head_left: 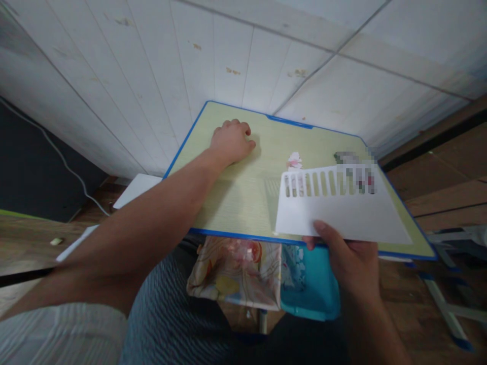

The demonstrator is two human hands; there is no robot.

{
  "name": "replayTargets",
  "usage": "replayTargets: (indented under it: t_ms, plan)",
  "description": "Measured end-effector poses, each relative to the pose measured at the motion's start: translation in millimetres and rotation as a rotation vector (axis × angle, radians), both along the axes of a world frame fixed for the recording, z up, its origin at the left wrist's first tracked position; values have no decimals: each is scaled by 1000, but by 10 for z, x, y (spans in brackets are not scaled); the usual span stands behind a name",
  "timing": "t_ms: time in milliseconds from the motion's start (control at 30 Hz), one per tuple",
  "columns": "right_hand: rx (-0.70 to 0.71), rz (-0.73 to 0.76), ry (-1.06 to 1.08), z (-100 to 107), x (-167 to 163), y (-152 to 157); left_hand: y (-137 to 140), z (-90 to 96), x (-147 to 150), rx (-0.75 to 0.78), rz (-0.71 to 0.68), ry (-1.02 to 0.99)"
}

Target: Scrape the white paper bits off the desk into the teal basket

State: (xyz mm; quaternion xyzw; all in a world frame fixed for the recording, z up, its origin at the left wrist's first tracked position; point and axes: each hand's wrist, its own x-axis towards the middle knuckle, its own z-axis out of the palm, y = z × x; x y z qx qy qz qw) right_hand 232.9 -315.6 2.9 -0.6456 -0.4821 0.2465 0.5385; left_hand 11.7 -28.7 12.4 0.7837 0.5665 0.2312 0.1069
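Observation:
My left hand [233, 141] rests back up on the left part of a pale yellow-green table [236, 197] with a blue rim. Its fingers curl loosely, and a gap shows between thumb and index finger with nothing visible in it. My right hand [348, 253] grips the near edge of a flat white panel [323, 218], thumb on top. A row of long slots runs along the panel's far side. It sits over the table's right half. Just beyond it lies a small pink-and-white scrap [294, 161], partly covered. A dark object [348, 157] farther right is blurred out.
Beneath the table's near edge hang a patterned cloth pouch [239, 284] and a blue plastic tray [314, 289]. A white plank wall [228, 61] stands behind. White pieces [139, 188] lie at the left, and a metal-legged frame [445, 309] stands right.

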Motion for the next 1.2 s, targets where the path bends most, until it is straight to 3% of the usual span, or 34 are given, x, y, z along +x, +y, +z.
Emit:
replayTargets:
  t_ms: [167,433,633,733,1000,1200]
  plan:
    - [-7,-30,0,-35,137,34,2,3,5,1,0,5]
    - [-13,76,-16,-29,89,-56,-3,10,0,-6,-4,3]
    - [42,-137,86,-65,180,54,19,-20,-7,8,-4,-5]
    - [104,-197,30,-22,160,141,22,-26,-10,4,-10,-5]
    - [33,-147,-66,-21,147,152,6,-13,2,0,-3,-8]
    - [1,11,-68,28,116,61,11,-19,6,14,-3,-14]
